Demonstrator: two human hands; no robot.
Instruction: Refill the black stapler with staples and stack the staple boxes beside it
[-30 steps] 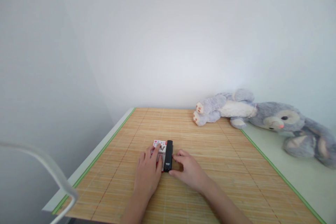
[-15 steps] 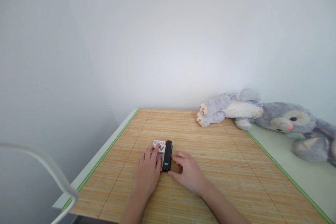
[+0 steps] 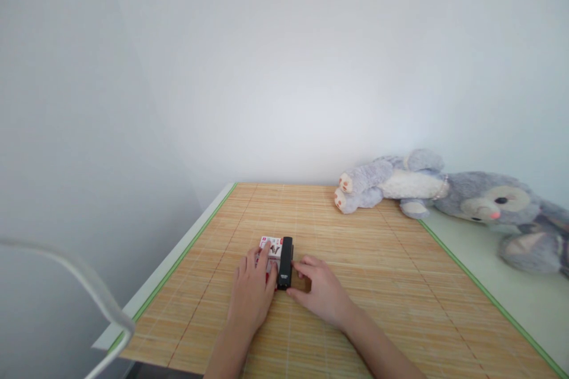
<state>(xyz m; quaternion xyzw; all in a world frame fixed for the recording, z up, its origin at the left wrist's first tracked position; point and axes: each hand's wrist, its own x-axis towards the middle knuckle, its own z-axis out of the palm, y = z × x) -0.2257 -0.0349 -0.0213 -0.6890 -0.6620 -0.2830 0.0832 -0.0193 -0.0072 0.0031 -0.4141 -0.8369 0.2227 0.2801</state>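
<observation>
A black stapler (image 3: 285, 263) with small white print lies lengthwise on the bamboo mat, along the right side of a white and pink printed packet (image 3: 271, 247). My left hand (image 3: 252, 293) rests flat over the packet with its fingers spread, hiding much of it; the thumb reaches close to the stapler's left edge. From the other side, my right hand (image 3: 320, 291) touches the stapler's right edge with thumb and forefinger tips. Those two fingers are apart, and the other fingers are curled in. Whether the stapler overlaps the packet, I cannot tell.
The bamboo mat (image 3: 355, 249) has green edging and covers most of a pale table (image 3: 511, 284). A grey plush toy (image 3: 413, 183) lies along the back right against the wall. At the lower left, a white cable (image 3: 104, 302) hangs close to the camera.
The view has shifted very slightly. Both hands, the stapler and the packet keep nearly the same places; my left thumb sits slightly differently over the packet.
</observation>
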